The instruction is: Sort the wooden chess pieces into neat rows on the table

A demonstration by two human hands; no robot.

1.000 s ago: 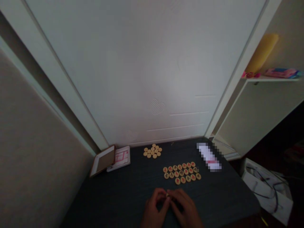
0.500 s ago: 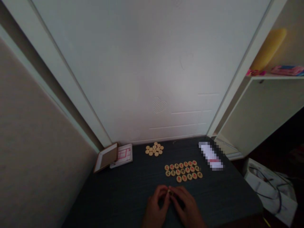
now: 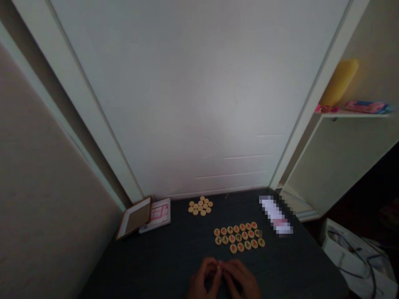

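At the front of the dark table, my left hand [image 3: 204, 279] and my right hand [image 3: 240, 279] meet fingertip to fingertip. Pinched between them is a small round xiangqi piece [image 3: 219, 266], mostly covered by the fingers, so its marking cannot be read. Just beyond my right hand lie three rows of round wooden xiangqi pieces [image 3: 238, 238] with red and dark characters facing up. Farther back, a loose cluster of pale pieces [image 3: 200, 208] lies with no characters that I can make out.
On the back left of the table [image 3: 149, 265], a brown-framed box lid [image 3: 134, 218] leans over a white box with red lines [image 3: 160, 212]. A blurred white item [image 3: 276, 216] lies at the back right. A white panel [image 3: 187, 104] rises behind. A white box with cables [image 3: 358, 257] stands right of the table.
The whole scene sits slightly lower in the picture, as the head view has tilted up. Both hands stay together on the piece, which now shows less between the fingertips.
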